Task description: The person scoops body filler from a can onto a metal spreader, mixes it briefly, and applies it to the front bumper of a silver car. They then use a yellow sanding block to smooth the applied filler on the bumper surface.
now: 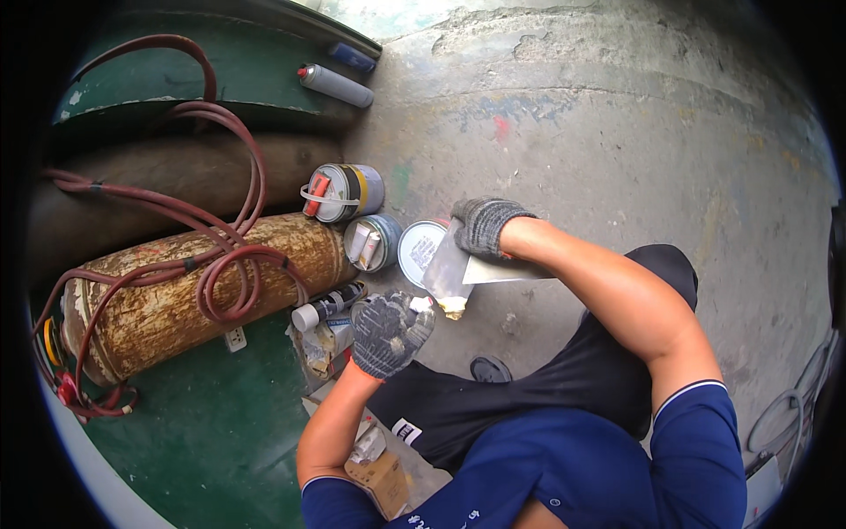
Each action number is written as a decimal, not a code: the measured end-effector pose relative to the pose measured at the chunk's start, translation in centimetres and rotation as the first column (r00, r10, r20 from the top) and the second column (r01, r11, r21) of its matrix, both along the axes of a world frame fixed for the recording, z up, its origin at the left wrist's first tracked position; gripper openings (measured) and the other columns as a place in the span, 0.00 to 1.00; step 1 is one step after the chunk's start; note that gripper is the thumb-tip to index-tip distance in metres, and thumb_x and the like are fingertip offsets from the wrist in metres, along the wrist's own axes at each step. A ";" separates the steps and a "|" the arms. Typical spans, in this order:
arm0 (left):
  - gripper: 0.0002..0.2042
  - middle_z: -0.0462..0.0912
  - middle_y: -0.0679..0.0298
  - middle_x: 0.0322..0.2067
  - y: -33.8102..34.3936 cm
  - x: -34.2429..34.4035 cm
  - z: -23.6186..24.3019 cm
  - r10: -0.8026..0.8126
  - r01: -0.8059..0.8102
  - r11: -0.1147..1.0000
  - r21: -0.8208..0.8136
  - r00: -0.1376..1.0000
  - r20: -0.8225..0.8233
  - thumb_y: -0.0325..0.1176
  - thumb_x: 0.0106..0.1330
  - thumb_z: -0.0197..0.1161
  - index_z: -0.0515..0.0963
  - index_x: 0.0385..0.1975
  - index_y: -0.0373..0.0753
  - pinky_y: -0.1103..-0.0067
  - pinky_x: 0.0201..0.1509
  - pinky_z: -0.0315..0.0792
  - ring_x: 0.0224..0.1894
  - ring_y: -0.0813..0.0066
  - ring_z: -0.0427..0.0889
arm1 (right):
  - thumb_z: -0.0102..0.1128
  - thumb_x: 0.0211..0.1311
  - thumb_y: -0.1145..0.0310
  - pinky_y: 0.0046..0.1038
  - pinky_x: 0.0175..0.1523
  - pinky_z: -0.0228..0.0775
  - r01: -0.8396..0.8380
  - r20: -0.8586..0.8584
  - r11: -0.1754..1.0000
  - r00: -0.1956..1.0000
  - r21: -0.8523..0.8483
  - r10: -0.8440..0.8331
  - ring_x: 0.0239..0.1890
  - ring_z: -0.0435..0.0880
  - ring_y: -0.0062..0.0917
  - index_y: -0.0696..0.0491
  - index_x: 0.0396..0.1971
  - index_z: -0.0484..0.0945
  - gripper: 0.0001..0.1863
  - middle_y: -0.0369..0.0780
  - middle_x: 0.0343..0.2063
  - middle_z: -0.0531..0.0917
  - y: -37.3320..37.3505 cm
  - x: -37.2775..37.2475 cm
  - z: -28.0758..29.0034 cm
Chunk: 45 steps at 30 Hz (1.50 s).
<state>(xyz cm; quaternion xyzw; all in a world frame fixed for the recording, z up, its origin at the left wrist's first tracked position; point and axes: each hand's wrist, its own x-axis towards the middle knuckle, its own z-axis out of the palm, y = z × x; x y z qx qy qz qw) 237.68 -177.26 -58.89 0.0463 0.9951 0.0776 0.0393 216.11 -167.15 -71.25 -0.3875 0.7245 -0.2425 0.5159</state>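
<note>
My right hand (489, 227), in a grey knitted glove, is closed on the upper end of a flat, greyish spreader plate (448, 266). A lump of pale yellow paste (453, 308) sits at the plate's lower end. Next to this hand a pale flat sheet (504, 270) reaches toward my knee. My left hand (388, 335), also gloved, is closed around a small white tube (421, 304) with a reddish mark, its end close to the paste. Most of the tube is hidden by the fingers. Partly behind the plate stands a round can (419, 253) with a white labelled top.
Two more cans, one with an orange-red object on its lid (339, 192) and one holding small tubes (372, 243), stand beyond. A rusty gas cylinder (203, 286) lies at left under red hoses (233, 251). Spray cans (335, 85) (328, 306) and a cardboard box (381, 480) lie around.
</note>
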 end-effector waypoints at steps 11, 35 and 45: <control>0.08 0.77 0.57 0.31 -0.2 1.1 -0.9 0.070 -0.071 0.997 0.029 0.996 0.052 0.35 0.58 0.66 0.82 0.36 0.44 0.63 0.30 0.67 0.30 0.56 0.77 | 0.51 0.52 0.64 0.39 0.49 0.77 -0.024 -0.009 1.000 1.000 -0.012 0.024 0.42 0.86 0.44 0.57 0.50 0.79 0.25 0.53 0.41 0.84 0.3 0.0 0.9; 0.13 0.78 0.57 0.27 0.4 1.0 -1.1 0.109 -0.108 0.994 -0.016 0.992 0.065 0.39 0.57 0.68 0.80 0.38 0.38 0.64 0.30 0.67 0.27 0.57 0.77 | 0.51 0.52 0.64 0.39 0.53 0.75 -0.123 -0.032 0.991 0.992 0.052 0.124 0.47 0.84 0.44 0.58 0.52 0.77 0.26 0.53 0.45 0.83 -0.1 0.3 0.0; 0.11 0.76 0.58 0.27 -0.3 1.1 -1.5 0.014 -0.012 1.000 -0.027 0.998 0.067 0.37 0.57 0.68 0.80 0.35 0.39 0.63 0.27 0.64 0.26 0.56 0.76 | 0.51 0.53 0.62 0.39 0.54 0.75 -0.111 -0.083 0.994 0.990 0.009 0.112 0.48 0.84 0.45 0.59 0.50 0.79 0.25 0.54 0.45 0.83 -0.1 0.3 -0.3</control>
